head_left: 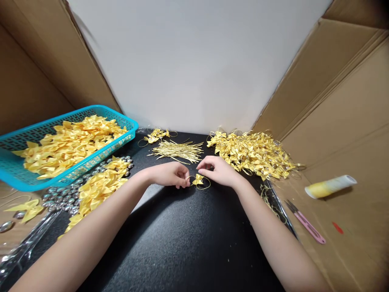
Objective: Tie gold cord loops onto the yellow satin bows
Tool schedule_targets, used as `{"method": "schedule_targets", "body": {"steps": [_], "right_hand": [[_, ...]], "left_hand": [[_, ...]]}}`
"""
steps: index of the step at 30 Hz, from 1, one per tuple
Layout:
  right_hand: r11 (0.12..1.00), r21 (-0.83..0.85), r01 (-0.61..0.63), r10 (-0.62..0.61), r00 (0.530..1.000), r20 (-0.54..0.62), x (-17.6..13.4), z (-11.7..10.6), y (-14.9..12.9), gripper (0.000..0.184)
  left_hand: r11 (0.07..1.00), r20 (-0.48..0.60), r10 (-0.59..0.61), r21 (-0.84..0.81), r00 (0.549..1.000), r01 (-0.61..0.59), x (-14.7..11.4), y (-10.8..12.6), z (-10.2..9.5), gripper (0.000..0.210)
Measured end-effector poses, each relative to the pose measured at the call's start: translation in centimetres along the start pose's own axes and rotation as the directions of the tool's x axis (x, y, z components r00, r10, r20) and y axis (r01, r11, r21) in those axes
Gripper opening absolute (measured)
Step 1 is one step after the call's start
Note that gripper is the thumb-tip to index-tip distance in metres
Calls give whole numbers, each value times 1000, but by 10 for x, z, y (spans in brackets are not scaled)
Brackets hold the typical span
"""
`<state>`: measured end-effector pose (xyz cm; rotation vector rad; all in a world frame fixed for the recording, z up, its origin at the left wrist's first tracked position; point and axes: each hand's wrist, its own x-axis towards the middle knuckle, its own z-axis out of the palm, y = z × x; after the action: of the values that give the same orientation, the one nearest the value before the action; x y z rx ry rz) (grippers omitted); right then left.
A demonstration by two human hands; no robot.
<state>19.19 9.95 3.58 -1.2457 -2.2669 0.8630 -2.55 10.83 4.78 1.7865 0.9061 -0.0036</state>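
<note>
A small yellow ribbon bow (198, 179) with a loop of thin gold cord lies low over the black work surface, between both hands. My left hand (172, 174) is closed, its thumb and fingertips pinching the left side of the bow's gold cord. Just above and to the right of the bow is my right hand (218, 171), fingers curved, with a small gap between thumb and fingertips. Whether its thumb touches the bow I cannot tell. Behind the hands lies a bunch of cut gold cords (179, 151).
At left, a blue basket (135, 125) holds yellow bows, with loose bows (97, 187) and silvery beads (62, 198) beside it. A heap of corded bows (255, 154) lies right, a smaller group (156, 136) behind. Pink-handled snips (308, 227) and a roll (331, 186) lie on cardboard.
</note>
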Motion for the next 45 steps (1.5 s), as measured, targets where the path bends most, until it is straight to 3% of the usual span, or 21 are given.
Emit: {"method": "schedule_targets", "body": {"steps": [4,7,11,15,18,23,28,32,36,38,42,45], "right_hand": [[998,-46,40,-38,999,36,2,11,-3,11],[999,-38,10,-5,992,129,0,11,-3,8],[999,-11,-30,32,970,242,-3,4,-1,10],[998,-60,6,5,985,174,0,9,-1,18],[988,-121,97,-84,991,103,4,25,-3,15],[967,-147,208,-192,975,116,7,49,-4,8],[964,-128,235,-222,969,104,7,53,-6,5],[977,-70,200,-197,979,46,9,32,-2,8],[993,39,112,-110,992,-61,1,-16,3,8],[972,232,28,0,993,-119,-9,-42,5,3],[887,460,-39,65,997,-40,-31,-82,9,11],[866,492,-95,80,995,51,-42,-95,16,18]], "left_hand": [[986,-63,60,158,996,-49,-3,6,0,14],[946,-143,136,313,980,-85,-6,10,1,15],[915,-193,196,389,961,-109,-9,15,2,13],[905,-185,226,403,956,-135,-12,18,1,12],[904,-175,223,405,959,-136,-14,19,1,11],[905,-140,242,388,960,-172,-17,23,2,10],[925,-128,211,346,969,-156,-23,28,-2,10],[950,-106,143,293,984,-107,-33,32,-9,12],[971,-115,77,235,990,-48,-38,29,-17,15],[981,-114,65,191,991,-42,-36,22,-20,17],[994,-68,30,109,997,-23,-26,9,-23,15],[995,-42,9,100,999,-4,-19,3,-20,14]]}}
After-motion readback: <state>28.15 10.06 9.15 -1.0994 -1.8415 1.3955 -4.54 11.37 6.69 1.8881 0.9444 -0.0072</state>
